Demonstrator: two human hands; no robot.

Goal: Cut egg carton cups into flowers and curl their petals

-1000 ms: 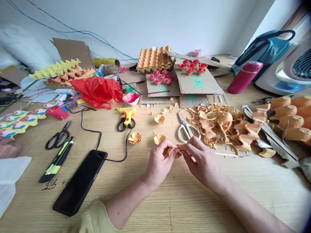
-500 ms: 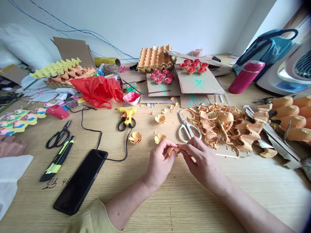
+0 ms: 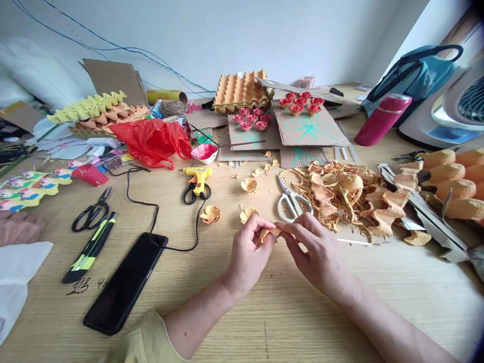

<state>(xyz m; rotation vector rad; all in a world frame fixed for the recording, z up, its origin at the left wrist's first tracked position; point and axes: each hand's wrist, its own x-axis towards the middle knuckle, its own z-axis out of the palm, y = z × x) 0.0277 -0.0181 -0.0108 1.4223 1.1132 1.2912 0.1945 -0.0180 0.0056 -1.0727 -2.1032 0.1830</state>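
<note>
Both my hands meet over the wooden table [image 3: 234, 322] and pinch one small orange egg-carton piece [image 3: 266, 234] between their fingertips. My left hand [image 3: 247, 252] curls round it from the left; my right hand [image 3: 315, 252] grips its right edge with thumb and forefinger. Three finished orange carton flowers lie just beyond: one [image 3: 210, 214] to the left, one [image 3: 248, 214] right behind my left hand, one [image 3: 248, 185] further back. White-handled scissors [image 3: 290, 201] rest beside my right hand, next to a heap of orange carton scraps [image 3: 340, 194].
A black phone [image 3: 125, 282], a yellow-black utility knife [image 3: 88, 247] and black scissors [image 3: 91, 214] lie left. A yellow glue gun [image 3: 197, 177] with black cord, a red bag [image 3: 151, 141], egg trays [image 3: 240, 91], painted red flowers on cardboard [image 3: 302, 123], a magenta bottle [image 3: 381, 120].
Almost nothing: my fingers have shifted slightly on the orange piece, turning it a little; my hands stay in the same spot.
</note>
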